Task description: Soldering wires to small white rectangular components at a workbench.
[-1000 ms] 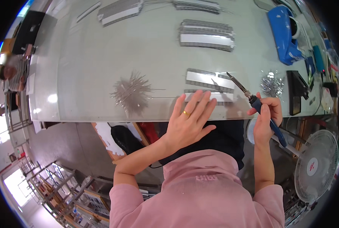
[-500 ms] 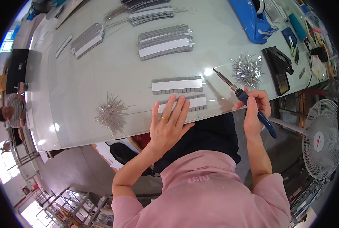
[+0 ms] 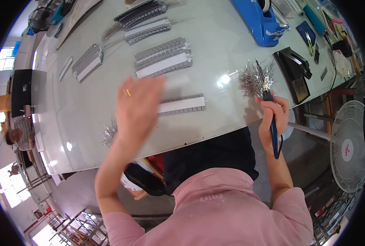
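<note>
My right hand (image 3: 274, 113) grips blue-handled pliers (image 3: 268, 102) at the table's near edge, the metal tip pointing into a pile of thin silver pins (image 3: 252, 80). My left hand (image 3: 136, 107) is raised and blurred above the glass table (image 3: 215, 49), fingers apart, holding nothing, with a ring on one finger. Just right of it lies a grey and white strip of small parts (image 3: 182, 105). A second pile of silver pins (image 3: 108, 133) shows behind my left wrist.
Several more grey and white strips (image 3: 163, 57) lie farther back. A blue tape dispenser (image 3: 261, 20) and a black box (image 3: 294, 74) stand at the right. A white fan (image 3: 348, 147) is off the table's right end. A person (image 3: 16, 135) sits far left.
My left hand has lifted off the table and swung left, now blurred. The head view has shifted, so the strips and pins appear nearer the middle. The right hand keeps the pliers.
</note>
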A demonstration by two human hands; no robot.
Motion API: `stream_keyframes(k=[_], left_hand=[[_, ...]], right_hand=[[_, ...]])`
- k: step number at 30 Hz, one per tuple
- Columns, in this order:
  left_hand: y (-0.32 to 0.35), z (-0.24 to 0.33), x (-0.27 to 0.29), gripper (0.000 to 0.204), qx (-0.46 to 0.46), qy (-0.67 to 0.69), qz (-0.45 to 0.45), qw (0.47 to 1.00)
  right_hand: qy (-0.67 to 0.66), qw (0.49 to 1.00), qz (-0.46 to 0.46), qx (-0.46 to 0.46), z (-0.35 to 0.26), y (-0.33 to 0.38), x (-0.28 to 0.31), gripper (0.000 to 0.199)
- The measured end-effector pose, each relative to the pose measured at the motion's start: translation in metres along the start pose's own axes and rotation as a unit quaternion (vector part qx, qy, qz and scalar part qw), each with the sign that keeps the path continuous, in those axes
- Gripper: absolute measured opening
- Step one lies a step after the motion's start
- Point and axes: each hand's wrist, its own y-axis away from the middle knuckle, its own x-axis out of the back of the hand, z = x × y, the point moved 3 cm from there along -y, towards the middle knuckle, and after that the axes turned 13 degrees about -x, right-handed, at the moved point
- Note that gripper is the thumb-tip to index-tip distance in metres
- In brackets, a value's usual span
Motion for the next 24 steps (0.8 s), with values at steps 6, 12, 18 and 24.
stream_keyframes(k=[6, 12, 18, 24], left_hand=[[-0.046, -0.116, -0.048, 0.032, -0.03, -0.059, 0.057, 0.996], [-0.064, -0.148, -0.079, 0.033, -0.033, -0.081, 0.002, 0.996], [-0.038, -0.075, -0.039, 0.043, -0.017, -0.001, -0.034, 0.999], [0.036, 0.05, -0.021, 0.063, 0.034, 0.123, -0.173, 0.977]], right_hand=[[0.018, 0.998, -0.003, 0.058, -0.002, -0.001, -0.014, 0.024], [0.042, 0.996, -0.013, 0.083, 0.0, -0.002, -0.02, 0.022], [0.045, 0.994, -0.008, 0.101, 0.0, 0.008, -0.022, 0.028], [0.024, 0.991, -0.04, 0.123, -0.014, 0.018, -0.035, 0.032]])
